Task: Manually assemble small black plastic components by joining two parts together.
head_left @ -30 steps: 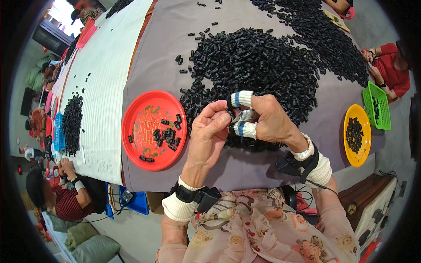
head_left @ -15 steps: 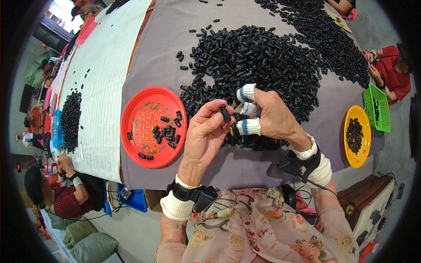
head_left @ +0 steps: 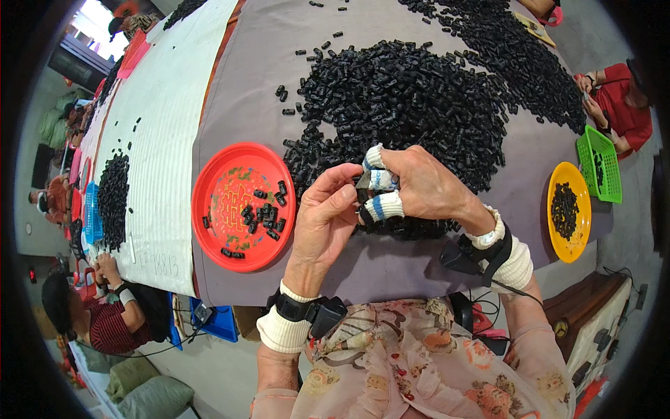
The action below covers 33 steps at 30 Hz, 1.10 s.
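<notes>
Reference point: the red plate (head_left: 216, 174), with loose black pieces (head_left: 265, 213) lying on it. Just right of the plate, the left hand (head_left: 321, 220) has thumb and forefinger pinched toward a dark piece (head_left: 362, 183); only a sliver shows, so its shape cannot be confirmed. Farther right of the plate, the right hand (head_left: 422, 185) has its fingers curled inward against the left fingertips; its knitted finger covers (head_left: 383, 206) hide its grip, and whether it pinches anything cannot be told. The large black heap (head_left: 419, 98), beyond and right of the plate, is partly covered by the right hand. Well right of the plate, a co-worker's red sleeve (head_left: 628, 105) fades into the dark lens rim.
</notes>
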Each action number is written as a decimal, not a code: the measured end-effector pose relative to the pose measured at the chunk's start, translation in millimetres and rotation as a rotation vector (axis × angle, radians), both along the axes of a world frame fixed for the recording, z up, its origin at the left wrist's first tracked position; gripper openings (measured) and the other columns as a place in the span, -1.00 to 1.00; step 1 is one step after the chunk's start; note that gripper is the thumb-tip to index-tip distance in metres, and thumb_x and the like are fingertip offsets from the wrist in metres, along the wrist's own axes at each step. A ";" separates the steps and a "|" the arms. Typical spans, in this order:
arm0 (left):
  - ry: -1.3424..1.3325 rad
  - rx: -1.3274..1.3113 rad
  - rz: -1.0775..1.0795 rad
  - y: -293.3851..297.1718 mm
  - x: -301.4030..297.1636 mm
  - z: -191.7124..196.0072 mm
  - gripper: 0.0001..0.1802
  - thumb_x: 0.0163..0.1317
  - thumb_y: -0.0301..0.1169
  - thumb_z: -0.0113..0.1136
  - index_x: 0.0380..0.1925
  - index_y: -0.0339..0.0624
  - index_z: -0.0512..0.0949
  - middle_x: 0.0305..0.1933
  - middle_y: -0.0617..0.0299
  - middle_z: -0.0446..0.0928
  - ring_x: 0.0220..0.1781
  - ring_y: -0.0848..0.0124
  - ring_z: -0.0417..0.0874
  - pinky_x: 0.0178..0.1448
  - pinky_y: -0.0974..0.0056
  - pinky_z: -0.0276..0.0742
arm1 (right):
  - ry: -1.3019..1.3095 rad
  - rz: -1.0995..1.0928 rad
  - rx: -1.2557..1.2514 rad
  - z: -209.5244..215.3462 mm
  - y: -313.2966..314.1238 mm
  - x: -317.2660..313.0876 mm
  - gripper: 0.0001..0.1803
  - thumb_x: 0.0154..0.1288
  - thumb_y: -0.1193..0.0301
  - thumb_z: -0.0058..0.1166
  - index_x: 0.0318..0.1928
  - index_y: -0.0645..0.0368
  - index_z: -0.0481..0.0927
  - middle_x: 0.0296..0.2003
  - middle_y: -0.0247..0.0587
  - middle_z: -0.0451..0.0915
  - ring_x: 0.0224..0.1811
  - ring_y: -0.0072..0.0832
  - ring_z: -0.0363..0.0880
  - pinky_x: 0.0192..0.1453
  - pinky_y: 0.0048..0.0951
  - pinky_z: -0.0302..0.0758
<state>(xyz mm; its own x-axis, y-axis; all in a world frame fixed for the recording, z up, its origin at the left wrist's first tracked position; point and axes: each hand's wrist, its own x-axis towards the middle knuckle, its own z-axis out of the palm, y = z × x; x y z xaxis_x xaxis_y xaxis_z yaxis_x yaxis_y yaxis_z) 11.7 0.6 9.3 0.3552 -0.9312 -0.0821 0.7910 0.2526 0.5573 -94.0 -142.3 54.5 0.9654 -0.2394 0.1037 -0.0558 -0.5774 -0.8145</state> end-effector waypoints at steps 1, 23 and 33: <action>0.000 0.001 -0.001 -0.6 -0.2 -0.7 -0.70 0.19 -0.55 0.07 -0.05 -0.28 0.45 -0.13 0.19 0.50 -0.13 0.43 0.53 0.00 0.28 0.48 | 0.000 -0.001 0.001 -1.1 -0.5 -0.3 -0.55 -0.08 0.17 0.28 -0.44 0.28 0.39 -0.64 -0.05 0.48 -0.57 -0.09 0.52 -0.49 -0.27 0.40; -0.026 -0.055 -0.007 -2.0 -1.4 -6.9 -0.74 0.17 -0.53 0.11 -0.11 -0.29 0.49 -0.14 0.17 0.53 -0.12 0.39 0.56 0.02 0.25 0.50 | 0.024 0.025 -0.003 -0.3 -1.0 -2.2 -0.61 -0.13 0.24 0.27 -0.47 0.29 0.43 -0.63 -0.05 0.52 -0.56 -0.13 0.55 -0.46 -0.25 0.43; -0.007 -0.033 0.046 0.6 -2.5 -10.1 -0.75 0.19 -0.52 0.08 -0.10 -0.28 0.48 -0.15 0.18 0.53 -0.10 0.41 0.54 0.06 0.21 0.46 | 0.013 0.039 -0.051 -7.8 4.1 -3.1 -0.61 -0.09 0.24 0.26 -0.45 0.29 0.40 -0.66 0.00 0.47 -0.59 -0.08 0.50 -0.50 -0.26 0.40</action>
